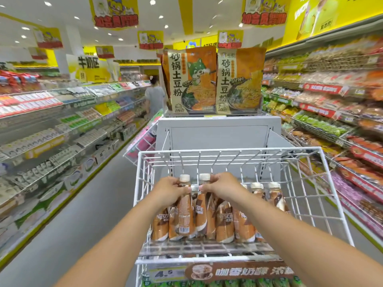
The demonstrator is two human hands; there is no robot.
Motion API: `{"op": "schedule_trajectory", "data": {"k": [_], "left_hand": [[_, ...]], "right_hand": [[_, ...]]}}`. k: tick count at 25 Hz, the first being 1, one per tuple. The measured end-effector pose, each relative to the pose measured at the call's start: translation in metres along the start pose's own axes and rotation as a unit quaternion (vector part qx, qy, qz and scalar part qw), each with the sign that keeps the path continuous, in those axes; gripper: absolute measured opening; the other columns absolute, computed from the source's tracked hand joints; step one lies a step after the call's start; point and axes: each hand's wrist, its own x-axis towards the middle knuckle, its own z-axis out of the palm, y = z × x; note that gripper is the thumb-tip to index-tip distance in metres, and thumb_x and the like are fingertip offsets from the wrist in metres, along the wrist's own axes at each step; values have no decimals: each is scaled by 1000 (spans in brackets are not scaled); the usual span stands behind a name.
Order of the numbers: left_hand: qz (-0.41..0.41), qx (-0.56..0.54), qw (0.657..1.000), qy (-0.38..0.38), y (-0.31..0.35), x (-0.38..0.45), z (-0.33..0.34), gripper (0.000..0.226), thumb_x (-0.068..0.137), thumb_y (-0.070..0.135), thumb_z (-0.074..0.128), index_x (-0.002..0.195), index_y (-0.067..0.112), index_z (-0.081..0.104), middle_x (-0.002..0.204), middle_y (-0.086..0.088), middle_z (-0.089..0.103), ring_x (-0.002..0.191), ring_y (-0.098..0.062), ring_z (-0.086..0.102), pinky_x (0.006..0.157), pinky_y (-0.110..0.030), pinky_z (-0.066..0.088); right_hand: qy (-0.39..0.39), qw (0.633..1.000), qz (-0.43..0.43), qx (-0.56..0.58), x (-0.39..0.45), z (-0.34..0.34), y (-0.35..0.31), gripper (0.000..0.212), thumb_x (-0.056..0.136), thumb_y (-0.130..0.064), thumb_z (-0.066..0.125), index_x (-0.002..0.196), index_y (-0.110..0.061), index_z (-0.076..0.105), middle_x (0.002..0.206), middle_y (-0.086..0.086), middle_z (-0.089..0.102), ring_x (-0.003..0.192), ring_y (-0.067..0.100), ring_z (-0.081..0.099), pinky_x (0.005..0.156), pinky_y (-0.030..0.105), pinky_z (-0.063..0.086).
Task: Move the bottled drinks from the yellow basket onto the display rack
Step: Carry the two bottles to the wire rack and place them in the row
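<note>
Two brown-and-orange plastic coffee bottles with cream caps are held upright over the white wire display rack (331,195): the left bottle (185,206) by its neck in the left hand (172,188), the right bottle (204,208) by its neck in the right hand (222,188). Both hands are closed around the necks, fingers curled just below the caps; the caps stand clear above the fingers. Long axes of both bottles run near vertical, the bases tilted slightly toward the near edge. The two held bottles are side by side, touching or almost so; which, cannot be told. Their bases sit at the level of the row of matching bottles already standing in the rack (224,220), so they appear to be set down or about to be. Judgement: the next move is a short straight lowering and release, both hands equally near. More bottles stand to the right (273,195), near the rack's far right. The yellow basket is not in view. Below the rack's near edge runs a brown price strip (238,272). Behind the rack stands a white panel (217,133) topped with orange noodle packets (190,79). Stocked shelves line both sides of the aisle; a person in grey (154,96) stands far left.
</note>
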Motion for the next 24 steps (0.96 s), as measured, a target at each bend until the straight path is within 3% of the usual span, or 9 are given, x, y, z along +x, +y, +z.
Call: {"op": "schedule_trajectory", "data": {"k": [3,5,8,9,12,16,19,21,24], "left_hand": [[-2,7,1000,-13,-11,17,0,54,90,29,77,138,12,59,118,5,70,89,-13,65,77,-27,55],[-14,4,1000,-24,-20,26,2,62,86,35,81,141,17,57,128,2,68,99,-16,66,92,-36,57],[-16,23,999,-25,-28,28,5,51,85,39,82,128,22,61,109,9,64,90,-14,64,89,-36,58],[-21,31,999,-20,-32,30,7,58,85,38,82,134,17,60,106,8,61,90,-15,63,88,-35,57],[-26,64,998,2,-36,29,13,73,84,38,83,145,11,52,128,-3,64,102,-19,62,90,-32,52],[-30,48,998,0,-34,24,16,81,84,38,82,151,12,45,149,-7,55,126,-26,59,100,-33,46],[-33,46,998,-8,-33,20,14,77,86,38,80,150,12,45,150,-6,53,130,-26,57,103,-33,45],[-33,56,998,-2,-34,17,14,78,87,40,79,152,15,43,148,-5,56,127,-25,59,103,-34,49],[23,126,992,23,-30,10,13,74,91,44,72,154,21,39,138,-3,62,109,-19,65,93,-31,53]], "right_hand": [[7,999,34,-36,5,10,3,42,78,-35,89,106,-10,72,93,0,77,84,16,73,75,33,57],[10,996,49,-71,6,15,5,41,77,-36,90,104,-11,72,93,0,76,85,16,72,76,32,56],[17,991,47,-128,8,23,8,46,76,-42,89,104,-9,72,97,3,76,88,21,71,78,33,57],[19,988,48,-147,8,25,6,46,78,-44,87,103,-8,72,97,5,75,88,22,72,77,34,58],[27,979,49,-197,7,31,2,40,81,-44,84,90,-7,71,84,6,74,76,21,71,69,32,56],[45,970,44,-233,-1,37,-5,46,89,-38,79,64,-13,50,56,-1,49,48,14,45,46,26,34],[52,968,43,-241,-6,40,-7,43,92,-35,76,68,-14,48,60,-1,48,48,13,44,46,26,37],[51,967,37,-247,-6,40,-7,35,94,-36,73,75,-12,55,69,2,58,54,14,53,56,32,51],[69,966,19,-249,-10,36,-8,36,99,-39,65,113,-6,68,99,6,72,78,19,69,79,36,59]]}}
